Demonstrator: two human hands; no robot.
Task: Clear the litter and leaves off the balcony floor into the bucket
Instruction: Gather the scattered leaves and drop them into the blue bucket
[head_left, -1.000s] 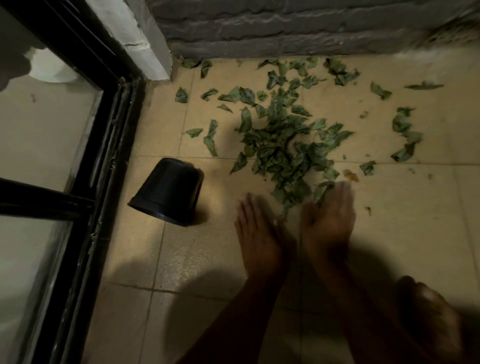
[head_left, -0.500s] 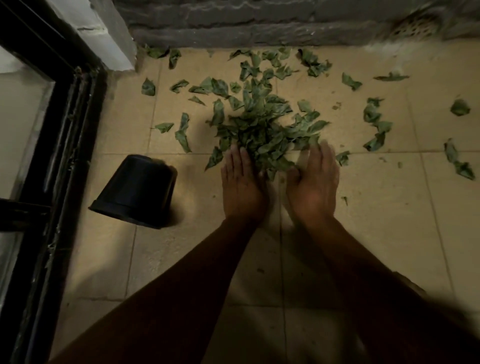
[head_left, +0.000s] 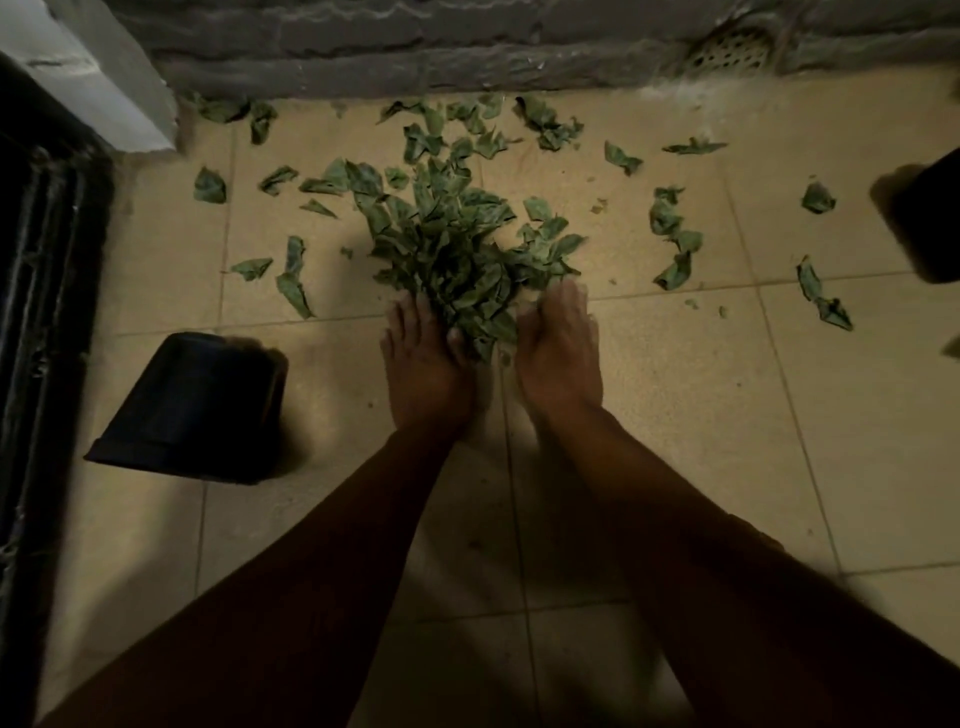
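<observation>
- Left hand (head_left: 426, 364) and right hand (head_left: 563, 353) flat, fingers straight, pressing leaf pile (head_left: 457, 249) mid-floor; nothing gripped.
- Bucket (head_left: 192, 405) lies tipped near floor's left edge: scooped leaves may spill.
- Strays (head_left: 675, 249) likely missed.

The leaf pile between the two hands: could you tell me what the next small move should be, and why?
Probably press both palms together and lift a handful. The left hand and right hand flank the near edge of the leaf pile, fingers against it, and the black bucket lies tipped over to the left.
</observation>
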